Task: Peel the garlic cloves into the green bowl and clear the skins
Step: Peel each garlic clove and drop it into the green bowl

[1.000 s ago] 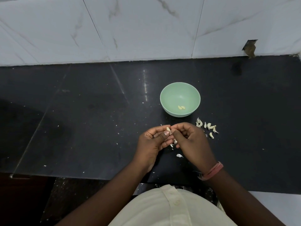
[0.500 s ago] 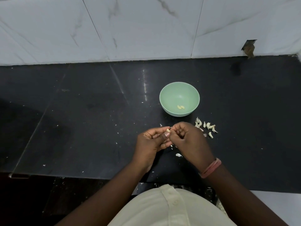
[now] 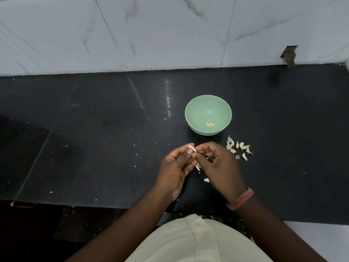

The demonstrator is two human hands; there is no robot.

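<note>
A green bowl [image 3: 190, 114] stands on the black counter with two peeled cloves [image 3: 209, 124] at its bottom. Just in front of it my left hand [image 3: 176, 167] pinches a garlic clove [image 3: 192, 148] between thumb and fingertips. My right hand [image 3: 217, 163] meets it from the right, its fingertips pinching at the same clove's skin. Several unpeeled cloves and skins [image 3: 238, 147] lie on the counter to the right of my hands. Loose skin bits [image 3: 206, 179] lie under my hands.
The black counter [image 3: 94, 138] carries scattered white flecks. A white marble-tiled wall [image 3: 170, 31] rises behind it. The counter's front edge runs just below my wrists, with my pale shirt [image 3: 198, 241] beneath.
My hands have shifted slightly; the clove now shows more clearly between my left fingertips, and the right fingers have pulled a little apart from it.
</note>
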